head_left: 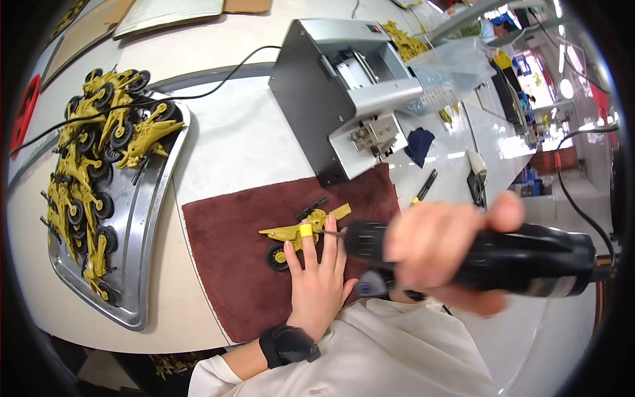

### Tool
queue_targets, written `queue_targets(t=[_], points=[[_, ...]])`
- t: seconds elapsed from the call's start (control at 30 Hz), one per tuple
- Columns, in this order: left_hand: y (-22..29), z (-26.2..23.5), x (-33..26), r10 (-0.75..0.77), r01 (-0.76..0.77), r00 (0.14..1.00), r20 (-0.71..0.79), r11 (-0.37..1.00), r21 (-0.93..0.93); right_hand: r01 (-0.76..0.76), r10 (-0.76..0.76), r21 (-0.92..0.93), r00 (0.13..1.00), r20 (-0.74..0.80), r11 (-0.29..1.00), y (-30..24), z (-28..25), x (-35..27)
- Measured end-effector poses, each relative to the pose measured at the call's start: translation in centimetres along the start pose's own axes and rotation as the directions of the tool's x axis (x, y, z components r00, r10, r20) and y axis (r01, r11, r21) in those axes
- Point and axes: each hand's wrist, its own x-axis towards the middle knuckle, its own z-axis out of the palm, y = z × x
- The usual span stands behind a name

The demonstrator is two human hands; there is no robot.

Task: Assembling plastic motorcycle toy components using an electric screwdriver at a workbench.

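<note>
A yellow toy motorcycle (288,233) with black wheels lies on its side on a dark red cloth (231,278). My left hand (317,284) rests over its near side, fingers stretched and spread, the fingertips pressing on the yellow body. A yellow band wraps one of these fingers. Wrapped round a black electric screwdriver (529,259) is my right hand (440,248), blurred by motion. The screwdriver lies level, pointing left, and its thin bit reaches the toy beside my left fingertips. Whether the bit sits in a screw cannot be made out.
A metal tray (155,264) at the left holds several yellow toy motorcycles (99,152). Behind the cloth stands a grey machine (304,99) with a black cable (218,86) crossing the tray. A dark blue cloth scrap (419,145) and a black-and-yellow tool (426,186) lie at the right.
</note>
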Motion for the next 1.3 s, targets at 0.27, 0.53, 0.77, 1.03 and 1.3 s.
queue_targets(t=[0.27, 0.53, 0.77, 1.03, 1.3], points=[[-2.7, -5.4, 0.1, -0.087, -0.009, 0.951, -0.297, 0.952, -0.307, -0.209, -0.044, -0.225, 0.631, -0.775, 0.952, -5.1, -4.1, -8.3], [-4.1, -3.8, 1.2, -0.134, 0.055, 0.976, -0.172, 0.915, -0.399, -0.207, 0.102, 0.015, 0.417, -0.903, 0.978, -1.2, -6.1, -10.9], [-5.2, -5.6, -1.5, -0.182, 0.137, 0.983, -0.020, 0.804, -0.579, -0.135, 0.130, 0.076, 0.448, -0.885, 0.988, -1.6, -6.4, -12.0], [-7.0, -8.1, -26.5, -0.865, 0.603, 0.399, 0.306, -0.004, -0.798, -0.125, 0.136, 0.091, 0.426, -0.894, 0.988, -1.7, -6.6, -12.2], [-15.8, 4.7, -36.3, -0.975, 0.974, 0.147, 0.166, 0.114, -0.194, -0.097, 0.077, 0.038, 0.435, -0.897, 0.995, -1.7, -6.1, -11.9]])
